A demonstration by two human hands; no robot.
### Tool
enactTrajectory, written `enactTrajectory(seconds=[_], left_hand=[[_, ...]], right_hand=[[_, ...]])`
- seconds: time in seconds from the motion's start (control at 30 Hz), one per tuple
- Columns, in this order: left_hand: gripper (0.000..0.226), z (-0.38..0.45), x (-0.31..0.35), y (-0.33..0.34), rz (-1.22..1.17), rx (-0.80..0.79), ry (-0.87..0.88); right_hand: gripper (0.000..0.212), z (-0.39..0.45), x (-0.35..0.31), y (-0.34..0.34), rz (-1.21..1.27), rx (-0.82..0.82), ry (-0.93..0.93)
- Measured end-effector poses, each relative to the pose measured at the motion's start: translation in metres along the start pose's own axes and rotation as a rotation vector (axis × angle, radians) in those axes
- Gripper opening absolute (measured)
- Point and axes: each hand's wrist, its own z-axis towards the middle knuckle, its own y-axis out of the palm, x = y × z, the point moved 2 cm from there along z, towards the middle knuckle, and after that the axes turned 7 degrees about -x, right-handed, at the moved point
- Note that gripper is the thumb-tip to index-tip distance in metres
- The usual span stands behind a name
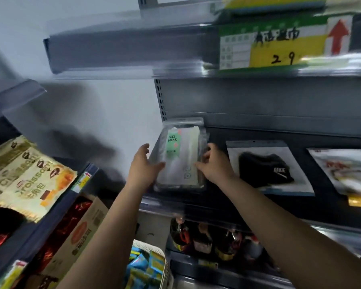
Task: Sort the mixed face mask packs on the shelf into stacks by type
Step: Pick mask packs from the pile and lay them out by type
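Observation:
A stack of clear packs with a green "FACE MASK" label (180, 155) lies at the left end of the dark shelf (217, 197). My left hand (143, 165) touches the stack's left edge and my right hand (214, 163) touches its right edge, fingers bent against the packs. To the right lies a white pack holding a black mask (267, 167). Further right is a pack with a red and white print (346, 170), cut off by the frame edge.
An upper shelf with a yellow and green price tag (273, 44) hangs overhead. Croissant bags (27, 176) sit on the left shelving. Below are a cardboard box (81, 232), bottles (206, 238) and a white basket of blue packets (148, 265).

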Motion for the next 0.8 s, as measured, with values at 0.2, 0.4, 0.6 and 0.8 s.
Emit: enactTrajectory(seconds=[0.2,0.4,0.6,0.8], left_hand=[[0.062,-0.004,0.004,0.014,0.343,-0.043,0.121],[0.061,-0.015,0.057,0.054,0.565,-0.074,0.321],[0.063,-0.05,0.133,0.146,0.702,-0.143,0.551],[0.059,-0.116,0.198,0.25,0.738,-0.244,0.725]], right_hand=[[0.059,-0.012,0.001,-0.009,-0.314,-0.018,-0.036],[0.053,-0.037,0.015,-0.063,-0.594,0.051,-0.077],[0.055,-0.092,0.068,-0.147,-0.747,0.186,0.042],[0.047,-0.166,0.143,-0.232,-0.837,0.268,0.224]])
